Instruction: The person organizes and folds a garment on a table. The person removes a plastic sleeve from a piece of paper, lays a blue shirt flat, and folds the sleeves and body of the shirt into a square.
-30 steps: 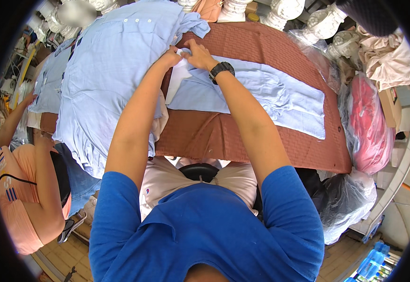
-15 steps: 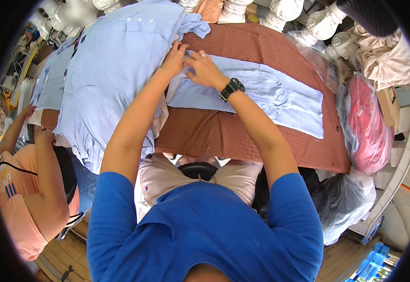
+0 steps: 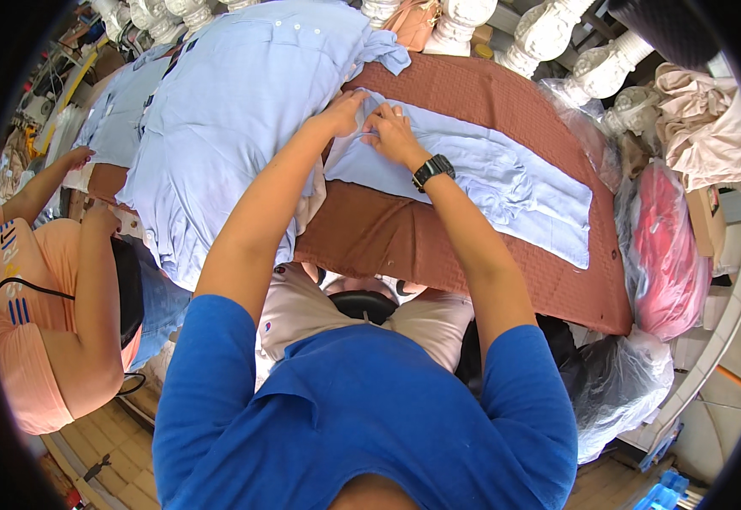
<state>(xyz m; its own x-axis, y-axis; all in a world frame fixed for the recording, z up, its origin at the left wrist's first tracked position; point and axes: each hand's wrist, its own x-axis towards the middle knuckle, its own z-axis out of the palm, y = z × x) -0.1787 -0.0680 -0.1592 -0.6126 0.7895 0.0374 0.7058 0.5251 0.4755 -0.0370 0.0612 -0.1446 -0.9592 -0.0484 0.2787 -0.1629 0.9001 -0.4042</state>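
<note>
A light blue garment [image 3: 489,170], folded into a long strip, lies on a brown textured cloth [image 3: 362,223]. At its left end my left hand [image 3: 345,116] has its fingers pressed together on the garment's upper corner. Close beside it, my right hand [image 3: 394,136], with a black watch at the wrist, pinches the same end with bent fingers. Creases run across the garment's middle, while its right end lies fairly flat. The fabric between my fingertips is partly hidden. A large pile of light blue shirts [image 3: 243,110] rises just left of my left hand.
White carved balusters [image 3: 549,34] line the far edge. To the right are a plastic-wrapped red bundle [image 3: 664,246], a beige cloth heap [image 3: 698,119] and a clear plastic bag [image 3: 625,382]. At left, a person in an orange top [image 3: 39,323] reaches toward another blue garment [image 3: 115,119].
My hands stay at the garment's left end, and my right fingers have drawn in, bending onto the fabric. The whole view has shifted slightly.
</note>
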